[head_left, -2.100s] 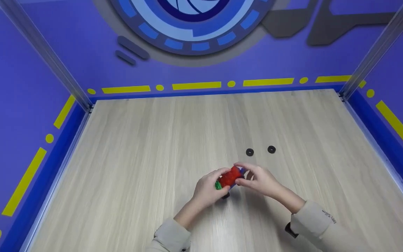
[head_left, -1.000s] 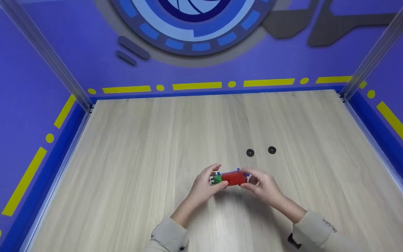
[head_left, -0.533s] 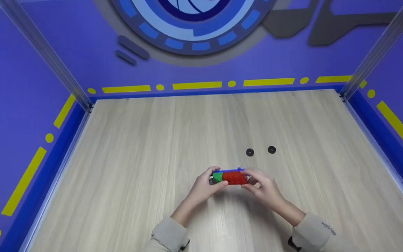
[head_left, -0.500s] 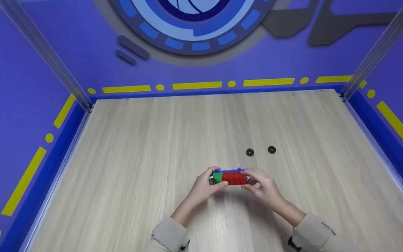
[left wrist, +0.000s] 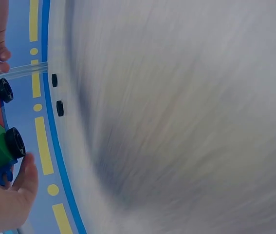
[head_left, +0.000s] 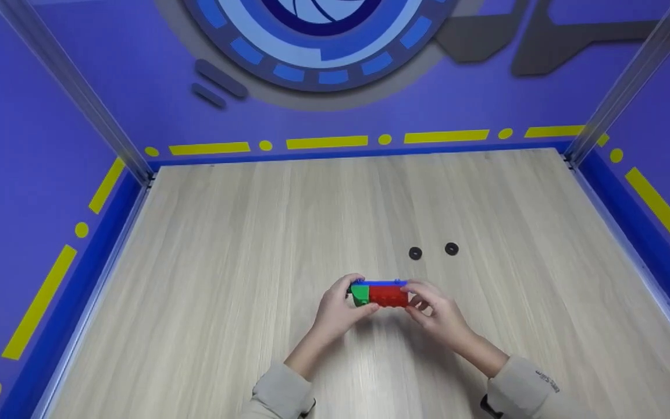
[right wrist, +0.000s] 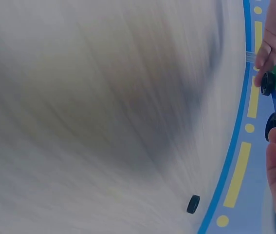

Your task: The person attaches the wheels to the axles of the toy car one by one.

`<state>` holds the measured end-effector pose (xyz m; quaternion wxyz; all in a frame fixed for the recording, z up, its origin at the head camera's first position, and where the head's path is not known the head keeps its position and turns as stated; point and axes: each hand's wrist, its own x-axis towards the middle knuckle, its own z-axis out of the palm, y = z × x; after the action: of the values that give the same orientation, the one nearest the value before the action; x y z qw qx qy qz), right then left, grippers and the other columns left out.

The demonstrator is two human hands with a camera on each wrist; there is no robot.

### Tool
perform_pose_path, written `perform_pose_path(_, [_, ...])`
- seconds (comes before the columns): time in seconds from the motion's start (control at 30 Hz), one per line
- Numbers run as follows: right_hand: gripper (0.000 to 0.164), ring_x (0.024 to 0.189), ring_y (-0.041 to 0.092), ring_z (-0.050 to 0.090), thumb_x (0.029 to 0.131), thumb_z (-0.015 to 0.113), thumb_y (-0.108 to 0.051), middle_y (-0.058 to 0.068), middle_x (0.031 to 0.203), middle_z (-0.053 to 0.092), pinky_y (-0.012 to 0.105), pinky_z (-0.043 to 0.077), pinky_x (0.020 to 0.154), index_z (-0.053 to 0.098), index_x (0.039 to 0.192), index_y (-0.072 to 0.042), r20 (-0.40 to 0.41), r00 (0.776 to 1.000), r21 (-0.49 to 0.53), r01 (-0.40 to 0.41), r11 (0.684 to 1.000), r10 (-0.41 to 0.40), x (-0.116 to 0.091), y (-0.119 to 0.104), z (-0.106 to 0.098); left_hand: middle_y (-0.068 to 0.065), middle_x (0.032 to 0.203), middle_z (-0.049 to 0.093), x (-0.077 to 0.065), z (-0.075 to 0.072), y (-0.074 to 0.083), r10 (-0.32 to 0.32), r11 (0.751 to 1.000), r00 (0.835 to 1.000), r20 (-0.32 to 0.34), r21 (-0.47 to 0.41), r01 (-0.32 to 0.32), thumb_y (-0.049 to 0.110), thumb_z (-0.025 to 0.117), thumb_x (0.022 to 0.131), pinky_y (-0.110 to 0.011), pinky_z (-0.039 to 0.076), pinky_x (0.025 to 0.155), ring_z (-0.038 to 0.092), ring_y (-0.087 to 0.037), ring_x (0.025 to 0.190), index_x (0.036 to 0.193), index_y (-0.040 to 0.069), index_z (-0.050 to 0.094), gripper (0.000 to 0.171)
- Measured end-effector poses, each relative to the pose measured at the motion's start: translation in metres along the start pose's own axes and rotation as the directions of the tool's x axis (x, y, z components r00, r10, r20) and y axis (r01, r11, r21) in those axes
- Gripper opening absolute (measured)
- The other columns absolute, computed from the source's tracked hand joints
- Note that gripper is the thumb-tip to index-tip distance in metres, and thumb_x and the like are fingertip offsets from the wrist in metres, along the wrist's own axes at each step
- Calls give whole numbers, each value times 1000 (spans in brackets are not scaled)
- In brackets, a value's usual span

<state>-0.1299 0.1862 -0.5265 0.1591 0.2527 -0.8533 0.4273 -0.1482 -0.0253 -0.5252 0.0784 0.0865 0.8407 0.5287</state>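
While both hands (head_left: 338, 308) (head_left: 442, 309) grip toy car (head_left: 388, 295), wood-grain tabletop (head_left: 242, 244) below, purple walls (head_left: 137, 99) around.

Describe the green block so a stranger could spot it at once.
Above the pale wooden table, the left hand and right hand hold a toy vehicle. The green block sits at its left end, beside the longer red block; it's the only green part showing.

A pale wood-grain table (head_left: 242, 233) lies between purple-blue walls (head_left: 15, 151) marked with yellow dashes (head_left: 327, 142) and dots (head_left: 385, 139); grey posts (head_left: 74, 87) stand at its far corners, and a round blue emblem (head_left: 320, 52) decorates the back wall (head_left: 125, 75)
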Motion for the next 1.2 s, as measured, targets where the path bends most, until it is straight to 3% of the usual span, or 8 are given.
perform_pose_path(0.1, [39,67,11,60,65,66,13,13,103,60,20,50,56,61,99,-5,2,1000,-6,-2,1000,2,1,0,-1,2,117,53,0,1,0,18,999,1000,-20,29,-17,34,73,68,-39,40,93,50,-15,106,119,17,49,59])
perform_pose_path(0.3, [36,66,8,58,65,67,13,7,98,61,18,48,55,62,95,-7,2,1000,-13,14,1000,-14,1,2,-2,1,117,52,-2,2,1,86,991,995,-40,109,-81,27,75,68,-35,44,88,50,-15,106,121,16,48,61])
perform_pose_path(0.63, [38,68,13,58,63,68,12,4,91,61,24,49,57,58,95,-5,-35,999,-13,-9,1000,8,-3,4,0,-2,116,52,-5,6,4,183,954,980,-77,255,-158,19,75,69,-32,44,89,52,-15,104,122,11,44,62])
perform_pose_path(0.9, [44,73,12,58,62,73,6,5,93,63,25,50,61,58,102,-1,-68,997,-62,-26,998,22,-6,1,2,-4,120,48,-5,8,3,308,920,941,-140,296,-257,17,74,69,-30,43,91,51,-18,107,120,8,44,60])
perform_pose_path(1.2, [42,72,13,58,60,73,8,3,90,62,29,50,59,61,99,-2,-107,994,-53,1,999,-6,-10,0,7,-8,121,48,-4,10,-1,377,899,908,-183,307,-311,15,73,70,-28,46,87,54,-17,103,121,3,45,60])
